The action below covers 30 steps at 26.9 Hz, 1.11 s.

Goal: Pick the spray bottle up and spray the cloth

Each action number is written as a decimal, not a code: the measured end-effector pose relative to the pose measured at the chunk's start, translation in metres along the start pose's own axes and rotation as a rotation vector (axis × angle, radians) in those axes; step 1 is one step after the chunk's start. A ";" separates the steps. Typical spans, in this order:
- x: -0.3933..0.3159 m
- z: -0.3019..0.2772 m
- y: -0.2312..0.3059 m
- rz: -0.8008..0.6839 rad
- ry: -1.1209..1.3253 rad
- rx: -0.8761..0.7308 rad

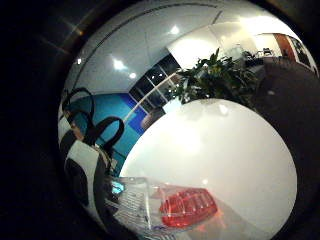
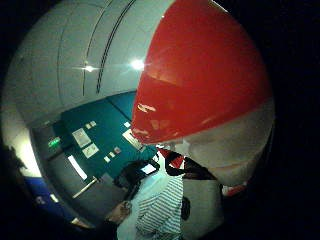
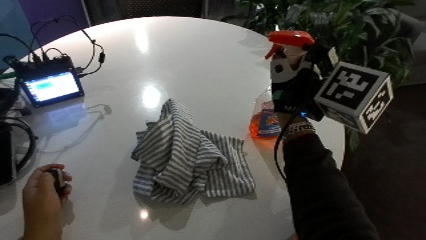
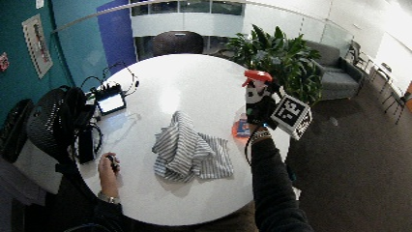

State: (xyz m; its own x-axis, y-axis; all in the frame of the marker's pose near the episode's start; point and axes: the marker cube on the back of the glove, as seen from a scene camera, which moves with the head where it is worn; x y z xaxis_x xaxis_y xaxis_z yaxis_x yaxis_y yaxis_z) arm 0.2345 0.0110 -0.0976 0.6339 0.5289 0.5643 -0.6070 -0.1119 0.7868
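Gloved right hand (image 3: pixel 293 85) grips red-capped spray bottle (image 3: pixel 283 55); crumpled striped cloth (image 3: pixel 190 155) nearby.

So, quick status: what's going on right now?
Black-gloved right hand grips the red-capped clear spray bottle above the round white table. Striped grey cloth crumpled beside. Nothing between.

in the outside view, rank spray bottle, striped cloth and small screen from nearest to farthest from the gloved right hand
1. Spray bottle: gripped by the gloved right hand, at the table's edge.
2. Striped cloth: mid-table, beside the bottle.
3. Small screen: far across the table.
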 end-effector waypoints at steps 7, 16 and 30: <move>-0.045 0.006 -0.005 -0.332 0.099 -0.177; -0.097 0.021 0.004 -0.812 0.350 -0.336; -0.132 0.043 0.046 -1.411 0.726 -0.496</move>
State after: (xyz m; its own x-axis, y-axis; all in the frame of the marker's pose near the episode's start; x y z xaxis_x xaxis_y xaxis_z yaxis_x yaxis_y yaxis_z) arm 0.1437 -0.1001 -0.1245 0.5274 0.2467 -0.8130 0.0385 0.9490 0.3130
